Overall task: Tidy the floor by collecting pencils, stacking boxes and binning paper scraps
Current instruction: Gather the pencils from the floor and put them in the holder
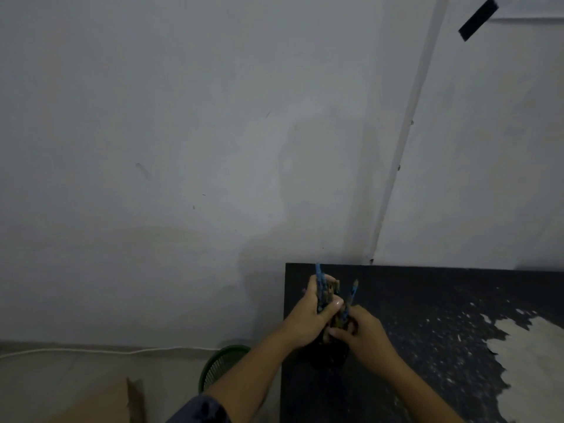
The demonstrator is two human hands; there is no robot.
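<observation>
My left hand [312, 312] is closed around a bundle of blue and brown pencils [320, 288], tips pointing up, over the left part of a black table [427, 300]. My right hand [364, 332] grips the lower ends of the same bundle from the right; one pencil [352, 296] leans out to the right. A dark holder [328, 355] sits just beneath both hands, mostly hidden and hard to make out. A green mesh bin [219, 366] stands on the floor left of the table, partly behind my left forearm.
A brown cardboard box [100, 404] shows at the bottom left on the floor. The table's black coating is peeled away at its right side [531, 355]. A white cable [91, 351] runs along the base of the grey wall.
</observation>
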